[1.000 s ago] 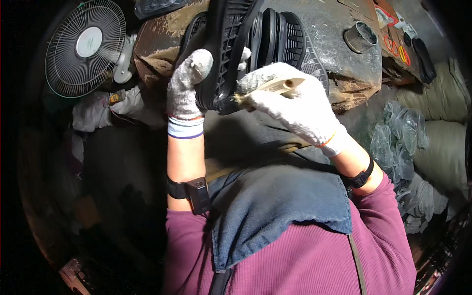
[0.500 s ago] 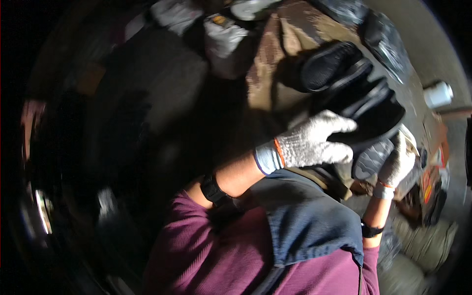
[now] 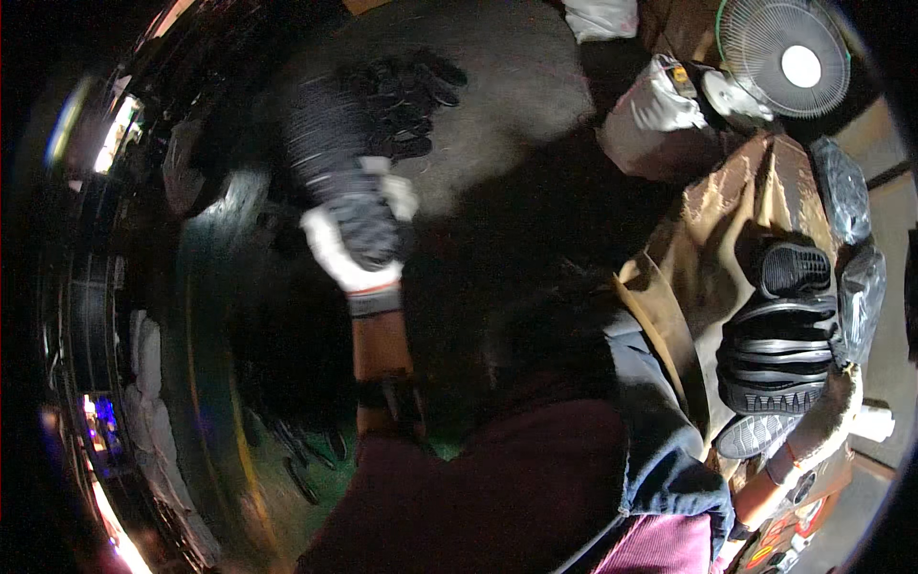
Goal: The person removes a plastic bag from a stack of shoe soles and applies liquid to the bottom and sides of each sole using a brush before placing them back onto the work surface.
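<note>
My left hand (image 3: pixel 346 256), in a white knit glove, is out over the floor at the left. Its fingers are wrapped round a black shoe sole (image 3: pixel 368 230) with ridged tread, blurred by motion. On the brown cloth over my lap, several black shoe soles (image 3: pixel 776 359) lie close together in a row. My right hand (image 3: pixel 834 411), gloved too, is closed against the right end of that row; its fingertips are partly hidden. A greyish patterned sole (image 3: pixel 755 435) lies by the near end of the row.
More black soles (image 3: pixel 402 105) are piled on the floor beyond my left hand. A white sack (image 3: pixel 660 120) and a fan (image 3: pixel 784 62) stand far right. Dark plastic-wrapped bundles (image 3: pixel 861 297) lie beside the brown cloth (image 3: pixel 712 230). A white cylinder (image 3: pixel 875 423) is near my right hand.
My left hand has left the row of soles and swung far to the left, now carrying one sole. My right hand stays by the row. The view has turned left.
</note>
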Motion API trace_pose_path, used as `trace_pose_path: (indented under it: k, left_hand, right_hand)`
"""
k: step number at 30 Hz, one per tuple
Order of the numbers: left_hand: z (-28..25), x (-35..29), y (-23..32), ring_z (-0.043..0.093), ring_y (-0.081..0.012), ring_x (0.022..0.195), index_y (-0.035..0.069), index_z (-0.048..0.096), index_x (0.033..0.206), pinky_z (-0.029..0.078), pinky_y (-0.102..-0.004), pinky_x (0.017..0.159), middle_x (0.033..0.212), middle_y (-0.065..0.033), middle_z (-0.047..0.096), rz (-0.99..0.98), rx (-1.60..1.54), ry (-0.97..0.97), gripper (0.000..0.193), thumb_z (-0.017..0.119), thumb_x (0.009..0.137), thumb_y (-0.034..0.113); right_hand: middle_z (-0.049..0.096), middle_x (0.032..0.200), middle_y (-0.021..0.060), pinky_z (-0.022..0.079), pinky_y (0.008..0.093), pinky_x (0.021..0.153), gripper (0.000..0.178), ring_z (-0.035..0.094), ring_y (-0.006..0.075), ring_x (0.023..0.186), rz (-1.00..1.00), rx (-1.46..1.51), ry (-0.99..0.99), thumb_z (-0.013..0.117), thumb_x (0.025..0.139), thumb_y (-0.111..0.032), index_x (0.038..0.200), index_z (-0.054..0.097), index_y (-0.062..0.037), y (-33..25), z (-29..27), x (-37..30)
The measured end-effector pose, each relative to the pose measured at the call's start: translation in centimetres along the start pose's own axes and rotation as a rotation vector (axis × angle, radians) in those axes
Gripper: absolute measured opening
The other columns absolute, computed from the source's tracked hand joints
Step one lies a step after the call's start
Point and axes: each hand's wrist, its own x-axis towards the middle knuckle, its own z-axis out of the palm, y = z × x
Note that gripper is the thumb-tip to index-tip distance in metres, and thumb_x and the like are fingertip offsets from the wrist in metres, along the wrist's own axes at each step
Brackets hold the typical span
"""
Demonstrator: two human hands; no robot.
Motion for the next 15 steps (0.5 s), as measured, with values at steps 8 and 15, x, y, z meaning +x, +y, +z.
trace_pose_path:
  k: [8,15]
  left_hand:
    - [-4.1,3.6,-0.3,0.009,-0.0352,0.165,0.029,-0.009,0.171,0.014,-0.0678,0.129,0.180,-0.0093,-0.001,0.669,-0.389,0.535,0.111,0.056,0.094,0.077]
    - [12.3,17.7,-31.5,0.066,-0.0232,0.124,0.002,0.070,0.111,0.056,-0.0361,0.103,0.127,-0.0107,0.072,0.172,1.721,-0.477,0.019,0.065,0.104,0.019]
  right_hand:
    - [0.070,0.119,0.0138,0.050,0.0431,0.099,0.034,0.067,0.0267,0.108,-0.398,-0.665,0.119,0.053,0.104,-0.030,0.123,0.066,-0.0046,-13.2,8.0,-5.4]
    - [0.074,0.113,0.0096,0.057,0.0390,0.089,0.020,0.071,0.0255,0.099,-0.399,-1.446,0.376,0.060,0.100,-0.005,0.112,0.076,-0.0101,-13.7,6.6,-7.2]
